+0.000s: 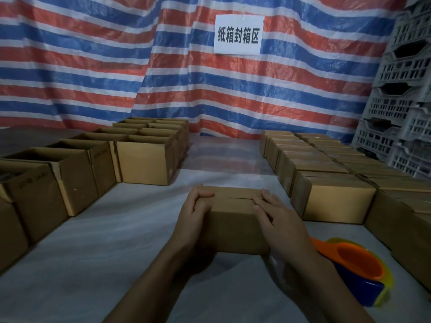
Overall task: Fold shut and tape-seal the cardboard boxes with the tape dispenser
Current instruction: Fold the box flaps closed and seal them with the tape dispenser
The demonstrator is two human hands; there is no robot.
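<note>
Cardboard box [235, 220], frame centre, seam [233, 198] running left-right; left hand [197, 208] and right hand [272, 210] press its top flat-fingered. Tape dispenser [356, 269] lower right, beside right forearm [310, 271]: right hand nearer.

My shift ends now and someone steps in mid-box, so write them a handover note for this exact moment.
Hands: left hand and right hand both press on top of the centre box, holding its flaps down.
Tape dispenser: on the table beside the right forearm, unheld.
Done: this box's flaps are folded shut.
Left: no tape shows on its seam, so tape it. Then fold and tape the open boxes on the left.
The closed boxes stand in rows on the right; I cannot tell whether they are taped.
</note>
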